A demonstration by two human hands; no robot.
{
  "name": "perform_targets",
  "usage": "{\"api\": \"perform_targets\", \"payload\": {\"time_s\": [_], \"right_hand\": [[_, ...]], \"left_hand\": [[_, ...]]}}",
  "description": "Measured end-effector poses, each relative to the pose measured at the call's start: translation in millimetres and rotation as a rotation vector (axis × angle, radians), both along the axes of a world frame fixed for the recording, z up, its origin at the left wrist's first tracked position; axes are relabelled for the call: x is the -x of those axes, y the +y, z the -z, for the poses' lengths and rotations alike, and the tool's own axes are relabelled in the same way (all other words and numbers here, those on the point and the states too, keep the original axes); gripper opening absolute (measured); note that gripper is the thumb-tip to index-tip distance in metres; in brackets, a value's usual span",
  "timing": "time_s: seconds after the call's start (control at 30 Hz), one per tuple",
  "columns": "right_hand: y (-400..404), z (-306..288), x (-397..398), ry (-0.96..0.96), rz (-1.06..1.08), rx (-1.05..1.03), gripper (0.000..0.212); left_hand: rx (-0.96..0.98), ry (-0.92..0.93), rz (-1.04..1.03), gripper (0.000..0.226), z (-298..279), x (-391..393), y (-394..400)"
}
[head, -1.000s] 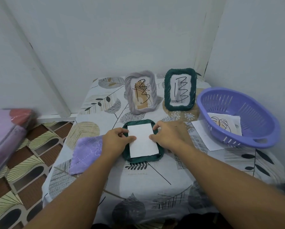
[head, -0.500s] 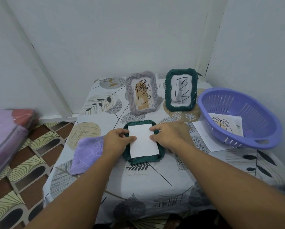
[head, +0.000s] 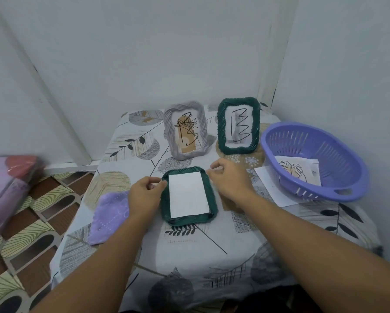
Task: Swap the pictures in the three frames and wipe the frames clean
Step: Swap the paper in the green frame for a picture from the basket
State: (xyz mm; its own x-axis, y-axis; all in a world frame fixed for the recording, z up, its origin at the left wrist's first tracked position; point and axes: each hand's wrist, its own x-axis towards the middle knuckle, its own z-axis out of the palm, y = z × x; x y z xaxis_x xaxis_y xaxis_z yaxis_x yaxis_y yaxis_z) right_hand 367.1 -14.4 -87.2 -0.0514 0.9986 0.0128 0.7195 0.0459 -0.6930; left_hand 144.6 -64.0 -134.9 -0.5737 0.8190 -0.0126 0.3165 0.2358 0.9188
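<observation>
A dark green woven frame (head: 212, 206) lies face down on the table in front of me, with a blank white sheet (head: 187, 195) on its back. My left hand (head: 144, 197) pinches the frame's left rim near the top corner. My right hand (head: 231, 180) hovers by the top right corner with loosely curled fingers and holds nothing. Behind, a grey woven frame (head: 185, 129) and a second green frame (head: 238, 125) stand upright, each with a scribbled picture. A purple cloth (head: 109, 215) lies left of my left hand.
A purple plastic basket (head: 338, 177) at the right holds a leaf drawing (head: 295, 171) and sits on a white sheet (head: 273, 188). Walls close in behind and to the right. Left of the table edge are a patterned floor and a pink-purple wrapped bundle (head: 6, 184).
Both hands have slid outward off the white sheet to the frame's edges. The right hand has lifted slightly toward the top right corner. The sheet and frame stay put.
</observation>
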Motion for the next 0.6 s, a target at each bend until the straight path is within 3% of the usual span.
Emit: {"api": "perform_targets", "payload": {"time_s": [0.17, 0.3, 0.37, 0.6], "right_hand": [[3, -3, -21, -0.203, 0.05, 0.087, 0.051], [1, 9, -32, -0.35, 0.081, 0.202, 0.1], [1, 14, -35, -0.364, 0.097, 0.23, 0.112], [8, 18, -35, -0.328, 0.144, 0.279, 0.111]], "left_hand": [[0.08, 0.127, -0.067, 0.017, -3, -8, 3], [0.139, 0.183, -0.05, 0.01, -5, -13, 5], [0.142, 0.191, -0.043, 0.009, -6, -13, 6], [0.145, 0.155, -0.026, 0.007, -7, -12, 5]]}}
